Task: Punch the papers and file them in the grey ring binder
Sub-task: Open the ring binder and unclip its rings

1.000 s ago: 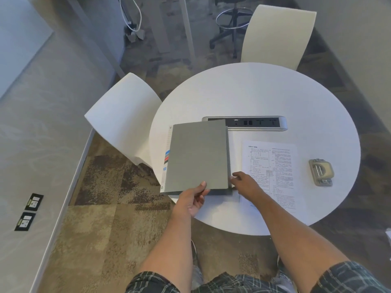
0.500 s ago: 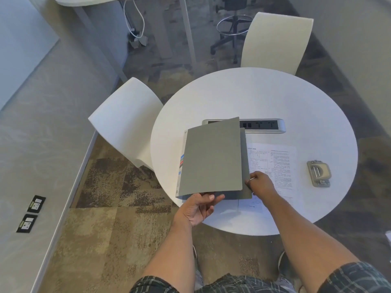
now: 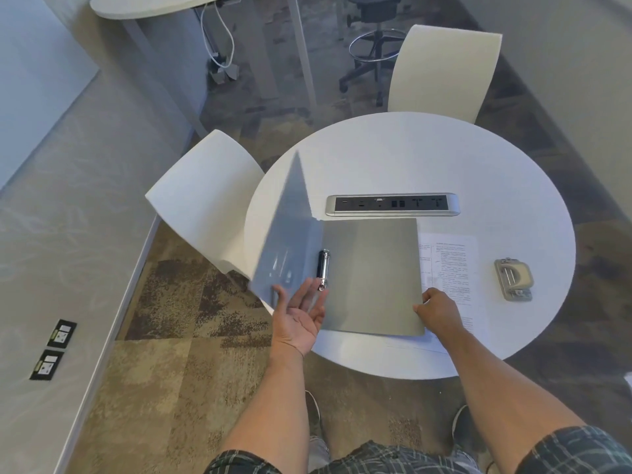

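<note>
The grey ring binder (image 3: 371, 275) lies open on the round white table (image 3: 444, 159). Its front cover (image 3: 290, 234) stands tilted up to the left, blurred by motion. The metal ring mechanism (image 3: 323, 268) shows along the spine. My left hand (image 3: 300, 314), palm up with straight fingers, touches the lower edge of the lifted cover. At the binder's lower right corner, my right hand (image 3: 439, 309) rests with curled fingers, holding the back cover against the table. The printed papers (image 3: 449, 265) lie partly under the binder's right edge. Further right sits the metal hole punch (image 3: 514, 279).
A silver power socket strip (image 3: 391, 204) is set into the table behind the binder. One white chair (image 3: 205, 196) stands at the table's left, another (image 3: 444, 70) at the far side. A black stool (image 3: 374, 35) stands further back.
The front cover has swung up and over to the left, opening the binder and exposing the rings. The binder shifted right over the papers. My left hand turned palm up under the cover.
</note>
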The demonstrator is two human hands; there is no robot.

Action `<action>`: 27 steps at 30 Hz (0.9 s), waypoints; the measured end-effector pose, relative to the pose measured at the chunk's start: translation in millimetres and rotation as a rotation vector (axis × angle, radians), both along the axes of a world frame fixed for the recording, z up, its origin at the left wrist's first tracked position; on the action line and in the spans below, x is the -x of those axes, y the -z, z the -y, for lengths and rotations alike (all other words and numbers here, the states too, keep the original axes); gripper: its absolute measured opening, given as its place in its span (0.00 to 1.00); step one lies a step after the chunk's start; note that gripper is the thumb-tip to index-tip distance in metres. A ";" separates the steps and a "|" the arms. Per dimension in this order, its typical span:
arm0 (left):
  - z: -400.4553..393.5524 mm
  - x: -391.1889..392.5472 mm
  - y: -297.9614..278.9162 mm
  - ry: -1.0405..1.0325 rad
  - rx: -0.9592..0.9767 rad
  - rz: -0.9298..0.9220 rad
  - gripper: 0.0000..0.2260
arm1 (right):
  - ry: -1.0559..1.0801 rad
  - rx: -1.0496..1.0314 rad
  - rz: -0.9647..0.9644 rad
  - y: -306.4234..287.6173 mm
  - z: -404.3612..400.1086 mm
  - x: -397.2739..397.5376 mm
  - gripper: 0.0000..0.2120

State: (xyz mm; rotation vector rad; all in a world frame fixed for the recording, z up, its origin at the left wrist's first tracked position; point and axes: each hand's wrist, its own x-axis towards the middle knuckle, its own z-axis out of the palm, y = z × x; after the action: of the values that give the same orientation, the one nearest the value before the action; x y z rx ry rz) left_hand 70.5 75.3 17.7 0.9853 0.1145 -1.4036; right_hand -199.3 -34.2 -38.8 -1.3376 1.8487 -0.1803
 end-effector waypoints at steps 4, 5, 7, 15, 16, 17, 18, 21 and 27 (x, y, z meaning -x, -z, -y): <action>8.9 -17.0 7.2 -0.103 -0.178 0.145 0.42 | -0.001 -0.013 -0.017 3.3 -1.8 1.0 0.04; 11.5 -21.9 9.6 -0.096 -0.227 0.210 0.41 | -0.002 -0.016 -0.019 4.6 -2.2 1.4 0.04; 16.4 -29.6 12.7 -0.034 -0.335 0.366 0.38 | -0.007 -0.024 -0.032 6.7 -3.0 1.7 0.05; 29.1 -21.3 14.5 0.394 -0.595 0.970 0.27 | -0.023 -0.056 -0.062 5.9 -1.5 2.1 0.04; 30.7 -18.9 11.2 0.421 -0.597 1.010 0.29 | -0.026 -0.059 -0.063 5.0 -1.2 2.1 0.03; 33.3 -17.3 9.2 0.463 -0.604 1.040 0.32 | -0.028 -0.062 -0.066 4.0 -0.7 2.2 0.03; 36.4 -16.7 8.0 0.510 -0.613 1.067 0.35 | -0.026 -0.066 -0.069 3.5 -0.3 2.3 0.03; 43.1 -22.6 11.6 0.660 -0.684 1.144 0.42 | -0.025 -0.076 -0.081 2.1 0.9 2.2 0.04; 47.6 -46.2 17.3 0.957 -0.801 1.495 0.29 | -0.051 -0.087 -0.175 -4.2 0.7 2.2 0.04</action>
State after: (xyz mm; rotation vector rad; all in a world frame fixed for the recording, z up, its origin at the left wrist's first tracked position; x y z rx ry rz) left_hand 116.7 27.7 0.3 2.7626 -1.1067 -1.0066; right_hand -201.4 -34.9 -34.6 -1.3743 1.9415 0.0454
